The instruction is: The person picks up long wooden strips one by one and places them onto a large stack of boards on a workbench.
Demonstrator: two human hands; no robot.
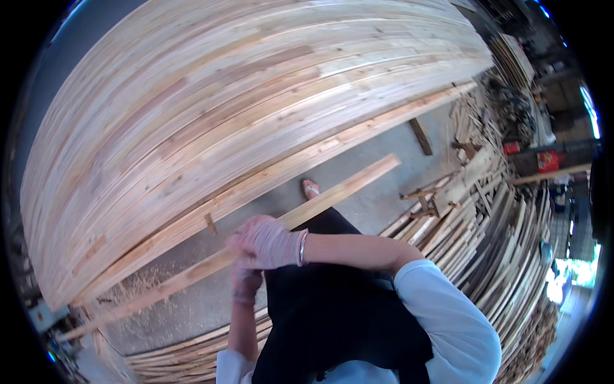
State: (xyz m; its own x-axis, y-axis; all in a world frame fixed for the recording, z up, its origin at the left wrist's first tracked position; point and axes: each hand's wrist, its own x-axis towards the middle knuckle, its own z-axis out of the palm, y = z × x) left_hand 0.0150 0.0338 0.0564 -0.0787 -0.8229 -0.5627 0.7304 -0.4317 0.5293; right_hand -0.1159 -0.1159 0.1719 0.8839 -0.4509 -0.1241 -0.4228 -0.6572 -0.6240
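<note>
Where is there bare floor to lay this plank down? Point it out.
Bare concrete floor lies between the big board stack and the scrap slat pile, past the foot. Sawdust covers the floor lower left. The right side is crowded.

I note a long pale-tan wooden plank (300,214), grain streaked. Stacked wooden boards (224,115) show cream and reddish-brown bands. Gloves on both hands look faded pink.

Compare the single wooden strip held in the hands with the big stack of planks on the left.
The wooden strip is one narrow piece, while the stack of planks is many boards packed side by side into a broad surface. The strip is lifted off the floor, gripped by the right hand and the left hand; the stack rests untouched. The strip crosses the view at a steeper slant than the stack's front edge. Both are pale, unfinished wood.
</note>
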